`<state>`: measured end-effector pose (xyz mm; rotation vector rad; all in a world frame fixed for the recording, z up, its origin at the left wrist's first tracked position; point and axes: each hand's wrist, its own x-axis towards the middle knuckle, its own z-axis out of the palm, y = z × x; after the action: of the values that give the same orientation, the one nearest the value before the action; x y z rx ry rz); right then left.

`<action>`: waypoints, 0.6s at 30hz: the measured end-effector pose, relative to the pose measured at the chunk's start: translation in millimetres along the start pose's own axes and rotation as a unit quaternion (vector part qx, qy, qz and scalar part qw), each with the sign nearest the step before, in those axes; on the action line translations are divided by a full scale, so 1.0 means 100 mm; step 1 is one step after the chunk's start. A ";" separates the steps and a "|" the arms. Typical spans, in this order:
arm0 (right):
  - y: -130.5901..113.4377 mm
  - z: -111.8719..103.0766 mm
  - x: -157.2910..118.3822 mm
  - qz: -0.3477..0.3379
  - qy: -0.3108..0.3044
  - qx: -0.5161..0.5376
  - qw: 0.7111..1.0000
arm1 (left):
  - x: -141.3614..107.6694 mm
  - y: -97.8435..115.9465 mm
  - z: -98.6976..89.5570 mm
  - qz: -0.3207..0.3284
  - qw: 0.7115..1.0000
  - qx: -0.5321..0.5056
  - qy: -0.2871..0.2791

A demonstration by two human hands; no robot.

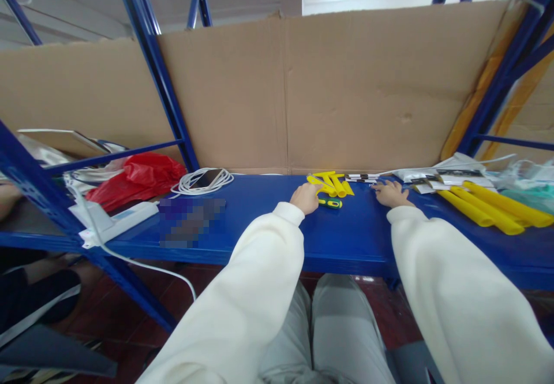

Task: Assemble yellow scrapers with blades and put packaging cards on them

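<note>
Both arms reach over a blue shelf top. My left hand is closed at the left edge of a group of small yellow pieces; a thin yellow piece runs from its fingertips, and its grip is small and partly hidden. Just right of that hand lies a green and yellow screwdriver handle. My right hand rests palm down with its fingers apart, beside small black-and-white strips. Farther right are several long yellow rolled sheets, next to white packets.
A coiled white cable, a red plastic bag and a white power strip are on the left. Cardboard stands behind the shelf between blue metal posts. Clear plastic bags lie far right. Part of another person shows far left.
</note>
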<state>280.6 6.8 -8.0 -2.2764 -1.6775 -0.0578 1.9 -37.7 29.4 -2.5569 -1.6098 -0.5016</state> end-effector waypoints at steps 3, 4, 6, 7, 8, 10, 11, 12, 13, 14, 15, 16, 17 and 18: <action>0.03 0.04 0.05 -0.006 0.006 0.008 1.000 | 0.00 0.00 0.00 0.006 1.000 -0.004 -0.001; 0.05 0.06 0.08 -0.008 0.010 0.010 1.000 | 0.00 0.00 0.00 0.007 1.000 -0.005 -0.001; 0.08 0.10 0.12 -0.016 0.025 0.017 0.999 | 0.00 0.00 0.00 0.007 1.000 -0.007 -0.002; 0.09 0.11 0.14 -0.022 0.034 0.021 0.999 | 0.00 0.00 0.00 0.006 1.000 -0.008 -0.002; 0.10 0.12 0.15 -0.027 0.040 0.025 0.999 | 0.00 -0.01 0.00 0.005 1.000 -0.009 -0.002; 0.10 0.12 0.16 -0.035 0.044 0.029 0.998 | 0.00 0.00 0.00 0.004 1.000 -0.009 -0.001; 0.10 0.11 0.15 -0.038 0.044 0.030 0.998 | 0.00 0.00 0.00 0.006 1.000 -0.008 -0.001; 0.09 0.09 0.13 -0.042 0.044 0.030 0.998 | 0.00 0.00 0.00 0.007 1.000 -0.007 -0.001; 0.07 0.07 0.11 -0.044 0.044 0.029 0.998 | 0.00 0.00 0.00 0.009 1.000 -0.006 -0.002; 0.06 0.05 0.09 -0.045 0.043 0.028 0.998 | 0.00 0.00 0.00 0.010 1.000 -0.005 -0.002; 0.04 0.02 0.08 -0.044 0.042 0.027 0.998 | 0.00 0.00 0.00 0.011 1.000 -0.003 -0.002; 0.02 0.00 0.06 -0.042 0.039 0.025 0.998 | 0.00 -0.01 0.00 0.011 1.000 -0.002 -0.002; 0.00 -0.02 0.05 -0.037 0.036 0.024 0.998 | 0.00 -0.01 0.00 0.012 1.000 -0.002 -0.002; -0.01 -0.03 0.05 -0.031 0.032 0.022 0.999 | 0.00 -0.01 0.00 0.012 1.000 -0.002 -0.002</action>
<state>281.4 11.3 -4.0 -2.1671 -1.6989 -0.1051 1.5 -36.9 29.1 -2.5792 -1.5793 -0.4986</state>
